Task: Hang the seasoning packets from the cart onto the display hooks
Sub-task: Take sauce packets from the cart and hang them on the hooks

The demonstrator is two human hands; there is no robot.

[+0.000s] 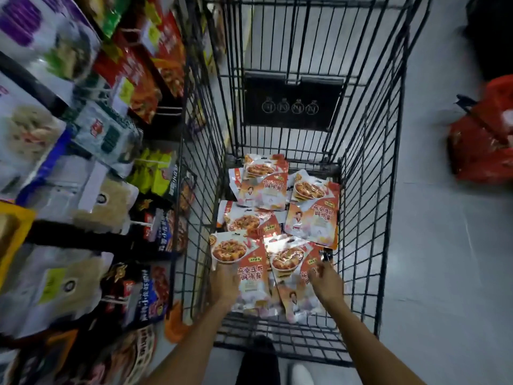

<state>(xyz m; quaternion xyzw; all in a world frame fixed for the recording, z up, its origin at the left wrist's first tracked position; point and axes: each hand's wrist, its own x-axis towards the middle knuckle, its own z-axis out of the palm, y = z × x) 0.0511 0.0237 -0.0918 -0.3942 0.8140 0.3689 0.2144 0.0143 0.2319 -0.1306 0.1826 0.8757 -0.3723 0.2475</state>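
Two blurred hands [225,284] [327,282], perhaps on packets [312,218].

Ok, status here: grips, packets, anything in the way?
Left grip on nearest packet's edge, hold unclear. Right grip over the next packet, blurred. Seasoning packets piled in cart. Nothing in the way.

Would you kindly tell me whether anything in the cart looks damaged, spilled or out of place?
Nothing looks torn or spilled. The seasoning packets lie jumbled and overlapping at mixed angles in the bottom of the cart, not stacked; blur hides fine detail.
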